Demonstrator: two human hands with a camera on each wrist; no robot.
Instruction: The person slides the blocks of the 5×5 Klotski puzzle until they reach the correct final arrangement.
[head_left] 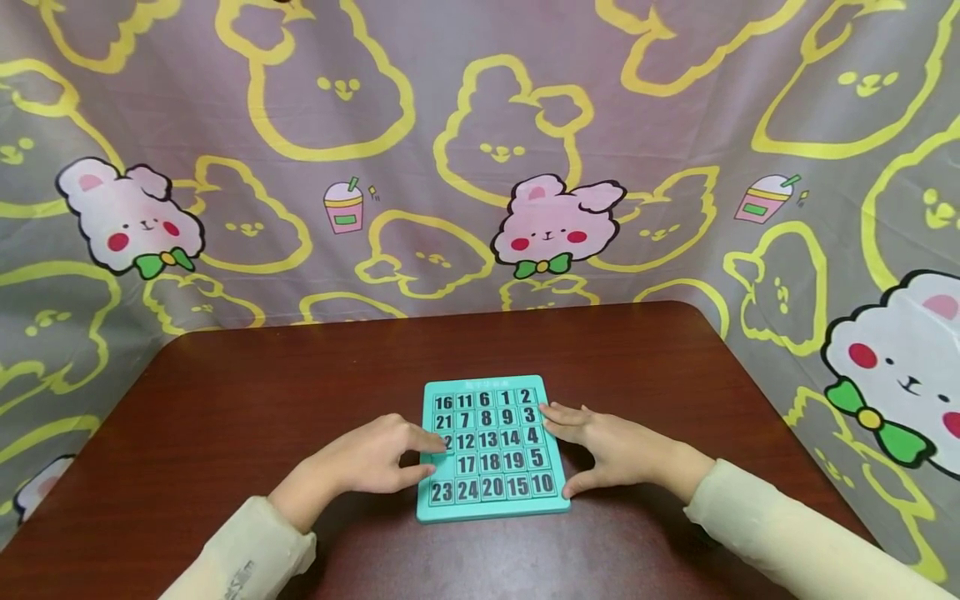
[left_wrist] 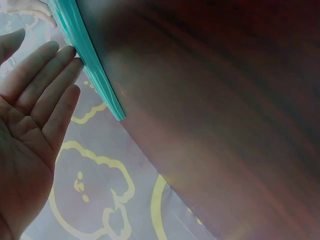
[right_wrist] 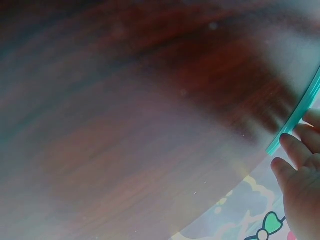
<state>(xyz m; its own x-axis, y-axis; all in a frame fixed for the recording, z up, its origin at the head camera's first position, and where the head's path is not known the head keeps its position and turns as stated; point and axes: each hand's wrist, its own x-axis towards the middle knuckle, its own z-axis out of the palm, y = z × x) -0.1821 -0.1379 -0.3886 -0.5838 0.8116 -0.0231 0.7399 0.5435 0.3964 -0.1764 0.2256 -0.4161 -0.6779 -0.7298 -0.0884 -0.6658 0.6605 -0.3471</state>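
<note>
A turquoise number slide puzzle [head_left: 491, 511] lies flat on the table, with several black-numbered tiles inside its frame. The fourth row has a gap at its left end. My left hand [head_left: 382, 454] reaches in from the left, its index fingertip on the leftmost tile of the third row, partly covering the number. Its thumb is near the frame's left edge by the gap. In the left wrist view, the other fingers of that hand are extended beside the puzzle's edge [left_wrist: 90, 55]. My right hand [head_left: 611, 447] rests spread against the right side, thumb near the lower right corner.
The dark reddish-brown table [head_left: 337, 367] has rounded far corners. Behind it and along both sides hangs a grey curtain [head_left: 420, 183] with yellow outlined figures and white bunny heads.
</note>
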